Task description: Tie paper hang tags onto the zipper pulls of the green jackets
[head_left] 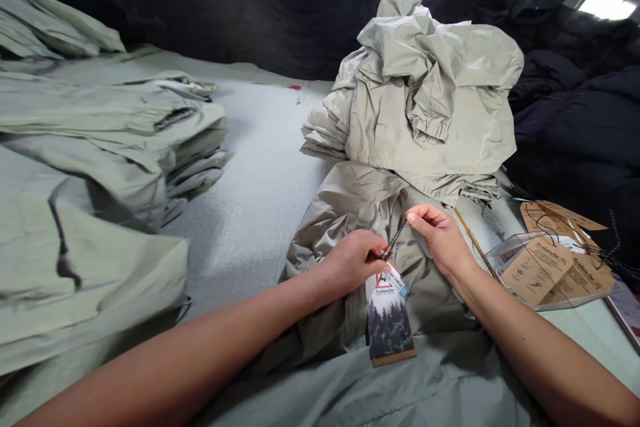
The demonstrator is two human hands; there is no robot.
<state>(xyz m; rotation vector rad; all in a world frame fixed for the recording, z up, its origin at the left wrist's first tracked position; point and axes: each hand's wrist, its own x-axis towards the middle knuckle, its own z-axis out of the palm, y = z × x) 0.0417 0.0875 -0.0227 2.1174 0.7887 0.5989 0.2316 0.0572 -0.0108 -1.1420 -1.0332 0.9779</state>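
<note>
A grey-green jacket (350, 200) lies in front of me, partly under my forearms. Above it hangs a printed hang tag (390, 327) with dark trees, a red logo and a brown card behind it. My left hand (357, 257) pinches the tag's dark string (397, 238) near the top of the tag. Higher and to the right, my right hand (437, 233) pinches the other end of that string between thumb and forefinger. The string runs taut between both hands. Where exactly it meets the jacket, I cannot tell.
Folded light garments (430, 93) are stacked beyond the jacket. More pale garments (100, 147) spread over the table's left side. At right, a clear tray (555, 305) holds several brown tags (537, 270) with dark strings. Dark puffy garments (580, 127) are piled behind.
</note>
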